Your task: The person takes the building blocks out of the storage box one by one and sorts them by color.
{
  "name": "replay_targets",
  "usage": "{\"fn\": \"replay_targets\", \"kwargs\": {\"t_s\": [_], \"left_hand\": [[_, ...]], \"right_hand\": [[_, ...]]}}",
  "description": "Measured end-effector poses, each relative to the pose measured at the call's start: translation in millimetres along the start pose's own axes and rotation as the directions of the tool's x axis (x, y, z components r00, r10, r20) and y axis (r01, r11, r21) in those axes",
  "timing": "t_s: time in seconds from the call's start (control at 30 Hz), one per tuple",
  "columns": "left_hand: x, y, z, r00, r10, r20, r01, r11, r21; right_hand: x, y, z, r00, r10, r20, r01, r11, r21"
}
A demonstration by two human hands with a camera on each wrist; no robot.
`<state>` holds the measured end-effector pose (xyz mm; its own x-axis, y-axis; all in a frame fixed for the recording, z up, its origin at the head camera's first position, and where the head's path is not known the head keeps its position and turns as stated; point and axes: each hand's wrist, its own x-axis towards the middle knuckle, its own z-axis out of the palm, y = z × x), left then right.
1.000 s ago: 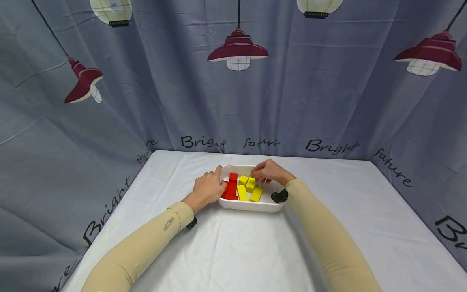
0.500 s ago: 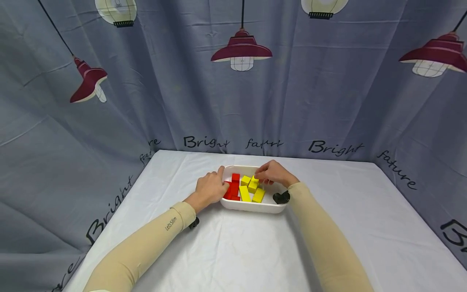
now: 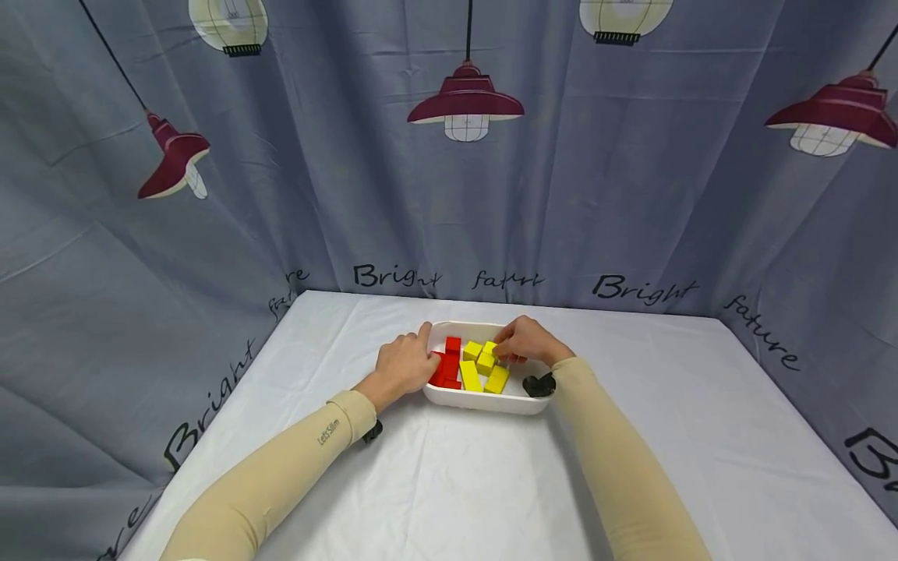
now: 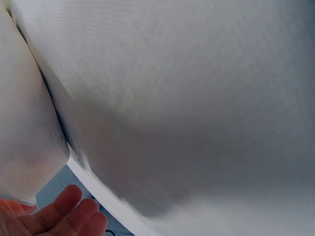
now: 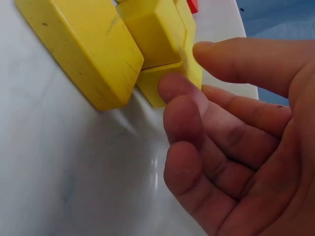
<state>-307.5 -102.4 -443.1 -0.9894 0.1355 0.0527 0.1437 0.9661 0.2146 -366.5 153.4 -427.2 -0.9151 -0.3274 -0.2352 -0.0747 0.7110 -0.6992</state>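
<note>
A white tray [image 3: 484, 400] holds red and yellow blocks. My left hand [image 3: 403, 364] grips the tray's left end, its thumb over the rim beside the red blocks [image 3: 450, 365]. In the left wrist view, several fingers [image 4: 74, 211] lie outside the tray wall. At the tray's back right, my right hand [image 3: 529, 341] reaches in and pinches a yellow block [image 3: 490, 347] between thumb and index finger. Seen from the right wrist, that yellow block [image 5: 155, 86] sits against other yellow blocks, and the remaining fingers are curled below it.
A longer yellow block [image 3: 470, 375] and another yellow block [image 3: 496, 379] lie toward the tray's front wall. The black wrist camera [image 3: 539, 386] hangs over the tray's right end. White cloth [image 3: 449, 483] covers the table, and a grey-blue curtain [image 3: 337, 195] stands behind.
The head view has shifted slightly. Both hands stay at the tray, and the right fingertips have settled a little lower by the back yellow block. The blocks keep their layout.
</note>
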Motion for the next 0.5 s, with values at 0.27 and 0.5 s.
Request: {"fn": "replay_targets", "kwargs": {"t_s": [0.27, 0.5], "left_hand": [[0.5, 0.5, 2.2, 1.000, -0.010, -0.001, 0.010, 1.000, 0.008], [1.0, 1.4, 2.8, 1.000, -0.006, -0.003, 0.006, 1.000, 0.009]], "right_hand": [[1.2, 0.6, 1.3, 1.000, -0.008, 0.014, 0.009, 1.000, -0.024], [3.2, 2.9, 0.7, 1.000, -0.005, 0.031, 0.005, 1.000, -0.025]]}}
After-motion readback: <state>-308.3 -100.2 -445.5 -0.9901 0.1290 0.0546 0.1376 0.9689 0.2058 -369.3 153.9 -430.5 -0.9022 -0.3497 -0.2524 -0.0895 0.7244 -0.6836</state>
